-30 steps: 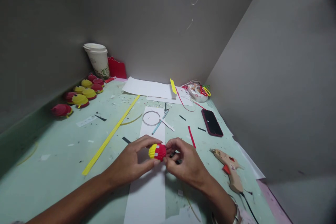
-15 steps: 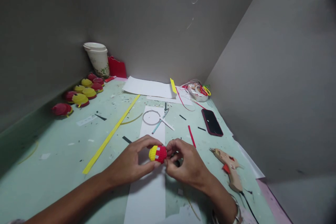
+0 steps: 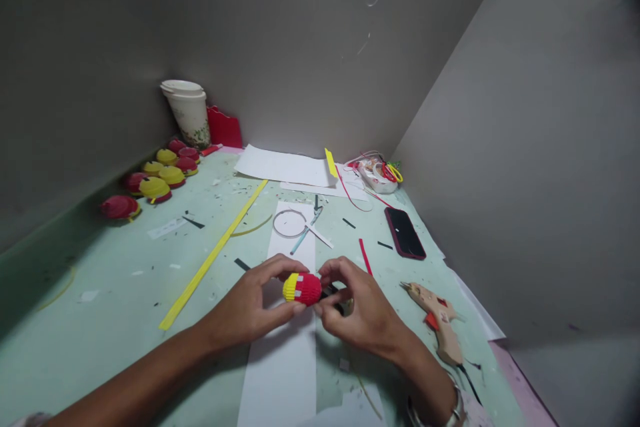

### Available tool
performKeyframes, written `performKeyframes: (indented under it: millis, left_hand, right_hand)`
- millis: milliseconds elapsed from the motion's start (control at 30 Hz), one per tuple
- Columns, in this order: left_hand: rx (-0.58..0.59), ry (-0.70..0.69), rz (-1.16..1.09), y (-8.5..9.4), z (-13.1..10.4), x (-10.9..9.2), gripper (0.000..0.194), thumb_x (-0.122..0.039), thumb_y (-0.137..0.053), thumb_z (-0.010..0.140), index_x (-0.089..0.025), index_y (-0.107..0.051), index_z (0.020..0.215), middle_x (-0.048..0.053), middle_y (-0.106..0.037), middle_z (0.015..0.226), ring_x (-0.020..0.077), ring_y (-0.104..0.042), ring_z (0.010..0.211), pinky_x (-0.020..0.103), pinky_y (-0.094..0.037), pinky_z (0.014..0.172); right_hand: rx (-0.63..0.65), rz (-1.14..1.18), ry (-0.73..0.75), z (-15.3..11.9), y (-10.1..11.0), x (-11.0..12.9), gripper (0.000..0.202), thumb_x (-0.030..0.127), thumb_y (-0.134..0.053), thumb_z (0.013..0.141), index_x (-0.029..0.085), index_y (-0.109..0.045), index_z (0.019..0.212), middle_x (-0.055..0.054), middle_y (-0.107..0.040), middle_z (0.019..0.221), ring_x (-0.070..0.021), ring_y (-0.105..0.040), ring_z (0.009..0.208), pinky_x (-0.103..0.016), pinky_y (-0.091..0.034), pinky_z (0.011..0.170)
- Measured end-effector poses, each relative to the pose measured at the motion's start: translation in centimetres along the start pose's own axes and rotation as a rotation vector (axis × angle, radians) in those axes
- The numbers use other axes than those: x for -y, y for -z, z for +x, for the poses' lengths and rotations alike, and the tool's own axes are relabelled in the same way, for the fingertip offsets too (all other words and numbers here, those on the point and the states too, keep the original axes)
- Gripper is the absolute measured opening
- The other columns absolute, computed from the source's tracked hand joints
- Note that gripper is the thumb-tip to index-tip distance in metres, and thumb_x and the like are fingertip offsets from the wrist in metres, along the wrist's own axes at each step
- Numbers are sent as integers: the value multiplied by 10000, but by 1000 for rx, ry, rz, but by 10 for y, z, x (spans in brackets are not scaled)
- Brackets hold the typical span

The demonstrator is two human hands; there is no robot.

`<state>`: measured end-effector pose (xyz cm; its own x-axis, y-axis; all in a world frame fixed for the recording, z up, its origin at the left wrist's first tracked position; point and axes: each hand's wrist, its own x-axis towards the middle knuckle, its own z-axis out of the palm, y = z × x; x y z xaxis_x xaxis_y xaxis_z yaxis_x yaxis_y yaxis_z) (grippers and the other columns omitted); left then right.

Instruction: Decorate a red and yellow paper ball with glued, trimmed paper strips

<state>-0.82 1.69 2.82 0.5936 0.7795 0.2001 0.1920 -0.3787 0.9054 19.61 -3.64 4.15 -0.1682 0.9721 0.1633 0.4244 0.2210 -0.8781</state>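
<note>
A small ribbed ball (image 3: 302, 289), red on the right and yellow on the left with pale grey square patches, is raised over a long white paper strip. My left hand (image 3: 255, 303) grips it between thumb above-and-below fingers from the left side. At the ball's right edge, my right hand (image 3: 353, 303) has its thumb and fingers bent in a pinch against it. Something dark shows among the right fingers; what it is I cannot make out. Beyond the hands, a thin grey ring (image 3: 289, 223) and a light blue pen-like stick (image 3: 301, 240) lie on the white paper strip (image 3: 280, 373).
Several red and yellow paper domes (image 3: 156, 189) stand at the left by a white cup (image 3: 189, 113). A long yellow strip (image 3: 215, 252) crosses the left side. To the right lie a phone (image 3: 405, 233) and a glue gun (image 3: 437, 320). Scissors (image 3: 393, 172) rest at the back right.
The ball has turned slightly between my hands, so more of its red side shows. My hands stay in nearly the same place, and the view has shifted a little.
</note>
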Motion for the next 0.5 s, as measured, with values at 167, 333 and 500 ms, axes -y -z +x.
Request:
performKeyframes:
  millis: [167, 333, 500]
  left_hand:
    - [-18, 39, -37, -1, 0, 1, 356, -274, -695, 778, -220, -648, 1127, 83, -677, 1119, 283, -618, 1052, 432, -462, 943]
    - [33, 67, -48, -1, 0, 4, 360, -281, -698, 793, -222, -633, 1142, 72, -678, 1134, 270, -617, 1064, 429, -457, 964]
    - [-51, 91, -147, -1, -2, 10, 461, -350, -690, 814, -234, -596, 1250, 96, -650, 1231, 276, -592, 1121, 418, -454, 983]
  right_hand:
    - [71, 92, 42, 0, -2, -4, 470, 146, -718, 733, 213, -554, 1169, -67, -580, 1143, -200, -633, 1012, -304, -626, 741]
    - [62, 172, -2, 2, -3, -9, 360, 149, -710, 762, 215, -609, 1101, -63, -616, 1102, -196, -652, 989, -303, -619, 746]
    - [34, 251, -87, 4, 3, -11, 330, 190, -690, 801, 216, -586, 1113, -72, -629, 1106, -204, -648, 984, -294, -586, 700]
